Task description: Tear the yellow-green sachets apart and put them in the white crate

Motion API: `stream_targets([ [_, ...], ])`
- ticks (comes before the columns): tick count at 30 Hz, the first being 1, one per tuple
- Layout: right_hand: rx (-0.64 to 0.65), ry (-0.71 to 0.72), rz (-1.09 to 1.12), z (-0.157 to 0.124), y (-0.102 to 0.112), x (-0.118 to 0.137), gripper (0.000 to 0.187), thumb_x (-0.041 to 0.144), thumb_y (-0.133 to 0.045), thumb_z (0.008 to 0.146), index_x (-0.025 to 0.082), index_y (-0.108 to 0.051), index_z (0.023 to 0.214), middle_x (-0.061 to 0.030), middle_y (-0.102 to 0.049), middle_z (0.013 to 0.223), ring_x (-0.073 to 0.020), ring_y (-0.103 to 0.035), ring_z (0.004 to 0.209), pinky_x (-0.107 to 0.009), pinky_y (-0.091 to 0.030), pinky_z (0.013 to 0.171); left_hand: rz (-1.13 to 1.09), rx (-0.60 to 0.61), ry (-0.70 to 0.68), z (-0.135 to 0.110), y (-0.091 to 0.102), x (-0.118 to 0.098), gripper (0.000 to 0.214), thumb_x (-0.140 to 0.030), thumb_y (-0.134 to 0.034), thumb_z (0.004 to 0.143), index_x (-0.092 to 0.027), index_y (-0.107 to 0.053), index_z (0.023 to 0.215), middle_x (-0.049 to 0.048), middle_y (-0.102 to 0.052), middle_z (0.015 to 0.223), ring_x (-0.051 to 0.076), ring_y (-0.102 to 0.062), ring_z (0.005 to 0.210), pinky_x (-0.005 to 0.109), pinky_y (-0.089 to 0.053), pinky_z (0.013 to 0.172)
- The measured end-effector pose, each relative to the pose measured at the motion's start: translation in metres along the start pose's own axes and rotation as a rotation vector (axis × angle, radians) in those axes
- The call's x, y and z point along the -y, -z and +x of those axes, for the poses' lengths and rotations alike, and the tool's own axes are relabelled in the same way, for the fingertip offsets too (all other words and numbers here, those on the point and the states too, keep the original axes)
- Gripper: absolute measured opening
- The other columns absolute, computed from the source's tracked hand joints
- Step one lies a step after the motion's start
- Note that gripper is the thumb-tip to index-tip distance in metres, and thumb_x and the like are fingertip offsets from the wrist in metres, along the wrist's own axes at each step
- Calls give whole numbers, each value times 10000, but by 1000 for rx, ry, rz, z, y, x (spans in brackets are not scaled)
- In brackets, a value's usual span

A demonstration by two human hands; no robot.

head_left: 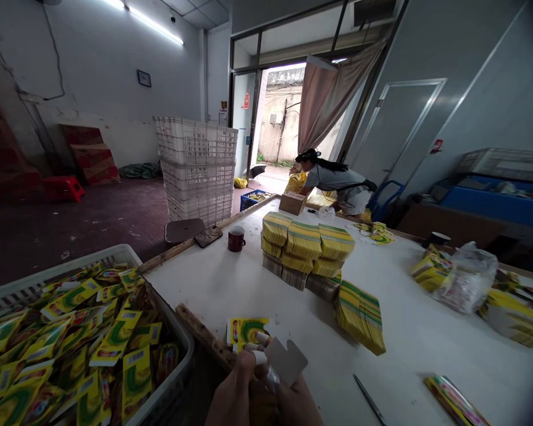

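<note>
At the table's near edge, my left hand (233, 390) is closed, with white coverings on some of its fingertips. What it grips is mostly hidden. My right hand (297, 402) holds a plain grey-white card (286, 359) with a notch cut in its upper edge. Between the two hands shows a bit of shiny clear plastic (273, 378), with something yellowish dim below it. Just beyond my left fingers, yellow-and-green printed cards (247, 326) lie on the white tabletop (190, 278).
A crate (131, 254) full of yellow packets stands at left. Stacked card bundles (304, 242), a mug (236, 238), a phone (208, 236), scissors (368, 397) and a plastic bag (468, 278) are on the table. Another person (333, 180) bends over its far end.
</note>
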State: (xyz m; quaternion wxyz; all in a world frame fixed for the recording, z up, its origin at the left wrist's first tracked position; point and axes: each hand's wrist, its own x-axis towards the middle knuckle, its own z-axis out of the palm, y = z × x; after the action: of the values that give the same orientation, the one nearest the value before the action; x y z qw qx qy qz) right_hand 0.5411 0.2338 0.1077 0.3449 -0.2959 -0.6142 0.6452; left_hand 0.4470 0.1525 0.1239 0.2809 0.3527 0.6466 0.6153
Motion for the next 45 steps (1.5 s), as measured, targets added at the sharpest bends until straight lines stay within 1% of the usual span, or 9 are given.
stream_targets([
  [3,24,-21,27,-3,-5,-2,599,623,-602,821,207,-641,1251,-127,-707,1153,-317,-638,1124,-415,-516,952,24,14,-76,3,3,7,391,-284,-725,584,-244,-647,965,86,-714,866,292,-678,802,337,-534,759],
  [8,64,268,-224,-9,-11,-15,470,471,-643,839,360,-610,1295,-46,-575,1388,-317,-497,1313,-425,-417,1079,-77,-242,-57,3,-7,31,465,-271,-732,616,-245,-662,1075,165,-679,1158,374,-590,1145,430,-385,1058],
  [12,4,375,-329,-4,2,-23,363,353,-553,914,342,-635,1267,-59,-572,1391,-286,-519,1299,-424,-429,1074,-55,-352,-64,6,-9,26,545,-188,-765,563,-248,-660,1094,160,-646,1180,385,-545,1164,454,-353,1071],
  [20,272,385,-630,2,22,4,361,205,-594,857,297,-677,1196,-118,-522,1433,-304,-626,1175,-362,-557,903,242,82,-52,18,42,-10,403,-243,-771,569,-248,-702,967,81,-722,924,303,-669,858,345,-515,780],
  [26,347,340,-594,-7,29,37,295,113,-656,774,302,-720,991,-62,-640,1290,-261,-640,1143,-366,-531,935,235,241,-82,13,47,-13,444,-234,-792,562,-256,-723,1000,67,-716,942,287,-655,864,327,-505,793],
  [33,109,254,-390,-4,15,7,655,252,-672,804,207,-397,1397,-164,-538,1387,-268,-587,1210,-433,-481,1012,-12,53,17,16,47,-16,467,-215,-819,563,-221,-702,1015,60,-720,942,253,-658,878,316,-511,812],
  [37,-108,275,-619,17,41,7,384,296,-494,910,177,-474,1274,-146,-655,1193,-223,-687,986,-392,-556,882,-733,-556,88,32,69,-12,504,-548,-684,733,-208,-611,1097,49,-691,983,207,-659,912,293,-536,811],
  [39,-141,256,-721,27,51,5,283,233,-506,874,171,-567,1143,-128,-688,1064,-244,-678,928,-425,-547,858,-908,-691,136,38,76,-7,573,-640,-460,852,-183,-542,1187,96,-653,1099,215,-640,1025,333,-530,885],
  [45,-52,217,-886,46,33,-18,476,-17,-494,698,199,-633,1100,-102,-682,1083,-275,-600,1033,-421,-475,919,-951,-519,488,35,52,10,334,-392,-412,961,-143,-578,1111,119,-645,1047,155,-669,833,267,-565,685],
])
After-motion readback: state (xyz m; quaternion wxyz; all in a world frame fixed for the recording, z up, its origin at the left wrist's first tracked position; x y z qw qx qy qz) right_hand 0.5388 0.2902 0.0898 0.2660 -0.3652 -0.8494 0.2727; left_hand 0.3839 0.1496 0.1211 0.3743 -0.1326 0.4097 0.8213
